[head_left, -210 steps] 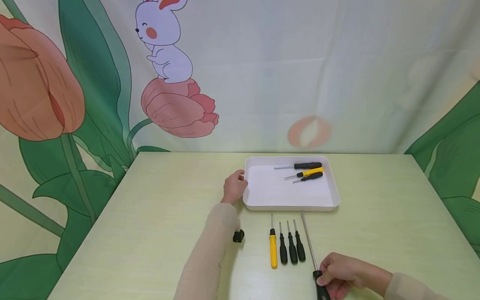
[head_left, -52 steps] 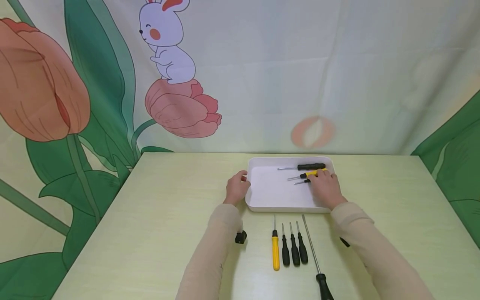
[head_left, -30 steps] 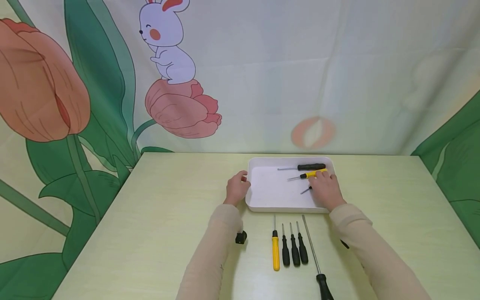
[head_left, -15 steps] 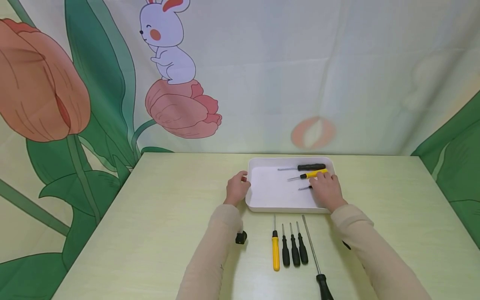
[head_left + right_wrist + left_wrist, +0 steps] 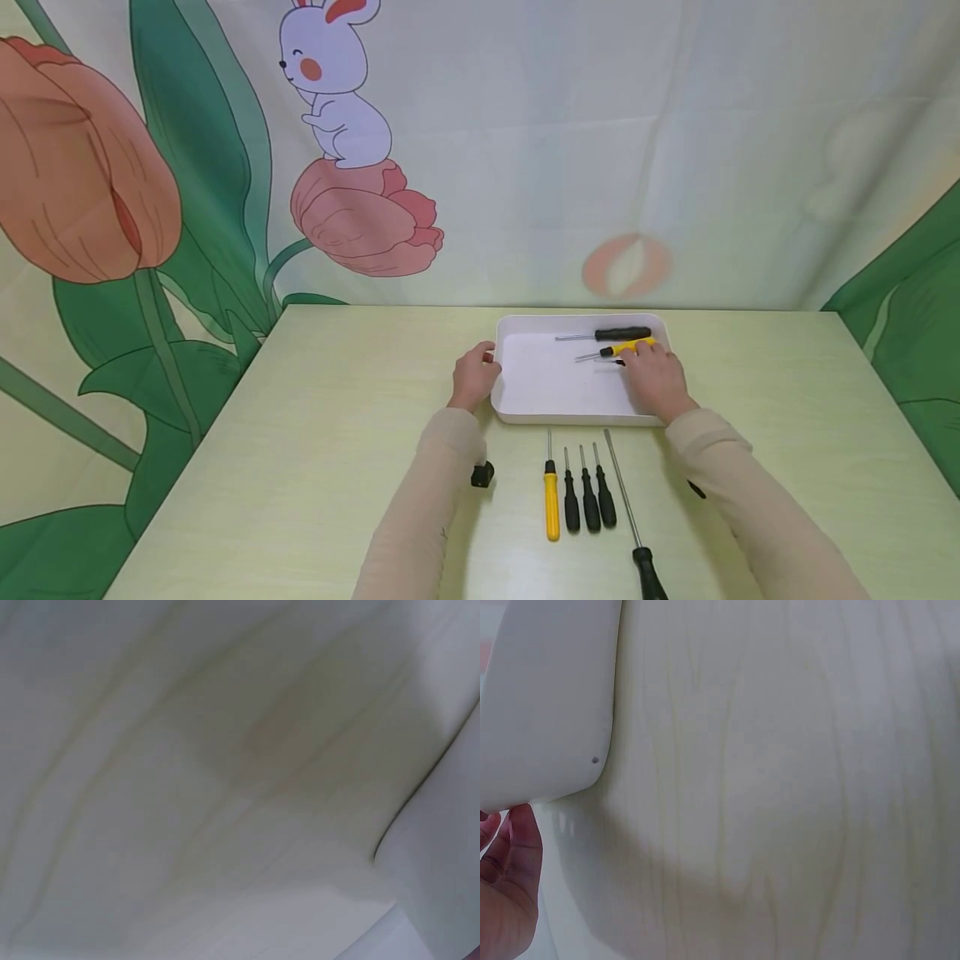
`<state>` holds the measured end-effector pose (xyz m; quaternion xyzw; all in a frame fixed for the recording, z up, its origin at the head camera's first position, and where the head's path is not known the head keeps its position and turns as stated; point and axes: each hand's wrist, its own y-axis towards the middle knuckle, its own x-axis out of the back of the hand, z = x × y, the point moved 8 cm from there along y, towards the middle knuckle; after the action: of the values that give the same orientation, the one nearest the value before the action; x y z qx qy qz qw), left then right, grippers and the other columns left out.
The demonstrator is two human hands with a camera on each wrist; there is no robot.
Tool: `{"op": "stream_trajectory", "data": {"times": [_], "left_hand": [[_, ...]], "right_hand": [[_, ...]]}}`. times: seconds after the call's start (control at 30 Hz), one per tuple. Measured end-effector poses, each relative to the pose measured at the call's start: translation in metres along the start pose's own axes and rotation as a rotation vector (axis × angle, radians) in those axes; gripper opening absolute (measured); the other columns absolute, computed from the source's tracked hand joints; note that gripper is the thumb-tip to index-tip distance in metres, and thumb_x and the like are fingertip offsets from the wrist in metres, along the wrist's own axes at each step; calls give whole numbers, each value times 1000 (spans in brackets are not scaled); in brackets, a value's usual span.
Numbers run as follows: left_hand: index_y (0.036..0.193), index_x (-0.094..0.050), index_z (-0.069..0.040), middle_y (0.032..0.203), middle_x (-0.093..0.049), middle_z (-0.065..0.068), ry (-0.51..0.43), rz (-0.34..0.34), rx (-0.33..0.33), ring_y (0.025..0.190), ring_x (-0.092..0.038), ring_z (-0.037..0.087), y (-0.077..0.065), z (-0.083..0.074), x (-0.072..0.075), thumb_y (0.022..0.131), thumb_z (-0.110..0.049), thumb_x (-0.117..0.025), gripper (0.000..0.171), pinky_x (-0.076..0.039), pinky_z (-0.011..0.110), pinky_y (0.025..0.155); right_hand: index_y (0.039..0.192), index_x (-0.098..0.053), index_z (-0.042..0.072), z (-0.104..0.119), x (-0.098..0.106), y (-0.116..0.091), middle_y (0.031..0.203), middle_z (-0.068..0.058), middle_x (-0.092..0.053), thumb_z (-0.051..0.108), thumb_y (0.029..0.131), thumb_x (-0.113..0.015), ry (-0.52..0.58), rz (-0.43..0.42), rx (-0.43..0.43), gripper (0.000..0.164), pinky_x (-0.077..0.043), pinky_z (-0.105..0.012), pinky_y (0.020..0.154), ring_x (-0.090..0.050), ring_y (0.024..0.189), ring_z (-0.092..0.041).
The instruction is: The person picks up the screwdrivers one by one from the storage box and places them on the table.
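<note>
My left hand holds the left end of a shallow white tray; in the left wrist view its fingers meet the tray's outer wall. Over the tray's right side, my right hand grips a small black screwdriver, whose handle is mostly hidden under the fingers. Just beyond it lies a yellow-handled screwdriver, partly covered by the fingertips. Farther back in the tray is a black-handled screwdriver. The right wrist view shows mainly tabletop and the tray's wall.
In front of the tray, a yellow screwdriver and three small black screwdrivers, the middle one among them, lie side by side on the table. A long black-handled screwdriver slants to their right. A patterned curtain hangs behind.
From beside the long screwdriver on the table, my right hand has moved into the tray. Lately the small black screwdriver's tip swung toward me, then back beside the yellow one. My left hand stays put.
</note>
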<state>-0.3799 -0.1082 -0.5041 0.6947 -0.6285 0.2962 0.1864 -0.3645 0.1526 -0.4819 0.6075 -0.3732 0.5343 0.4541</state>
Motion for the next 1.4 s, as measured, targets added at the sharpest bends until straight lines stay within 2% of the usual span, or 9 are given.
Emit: {"op": "stream_trajectory", "data": {"times": [0.37,0.67,0.9,1.13,1.4], "left_hand": [[121,-51,-11,104,-58,9,-6,4,5,89,-53,22,0,0,0,83,-12,-50,38,-45,33,78],[120,-52,-11,102,-58,8,1,-5,-6,87,-53,22,0,-2,1,82,-11,-50,38,-45,33,76],[120,-52,-11,102,-58,8,0,-4,-2,87,-53,21,2,1,-1,82,-12,-51,38,-45,33,77],[120,-52,-12,101,-59,8,6,-8,-8,87,-54,22,3,1,-1,82,-11,-51,38,-45,33,77],[120,-52,-12,103,-58,8,5,-5,-1,88,-53,22,3,2,-2,83,-12,-51,38,-45,33,77]], "right_hand": [[109,-55,4,-8,12,2,100,-17,-50,9,84,-47,82,-33,-54,27,-46,-44,63,-47,92,-33],[110,-55,8,-16,19,4,96,-12,-51,14,87,-48,165,-37,-119,25,-45,-43,61,-48,88,-29],[110,-55,8,-12,27,3,100,-13,-53,15,88,-47,199,-55,-119,25,-46,-44,62,-50,90,-29],[110,-55,7,-12,38,0,108,-14,-52,17,88,-45,278,-69,-130,26,-46,-45,64,-51,94,-31],[108,-56,6,-13,47,-3,104,-13,-54,17,88,-46,364,-102,-143,26,-45,-42,66,-52,88,-28]]}}
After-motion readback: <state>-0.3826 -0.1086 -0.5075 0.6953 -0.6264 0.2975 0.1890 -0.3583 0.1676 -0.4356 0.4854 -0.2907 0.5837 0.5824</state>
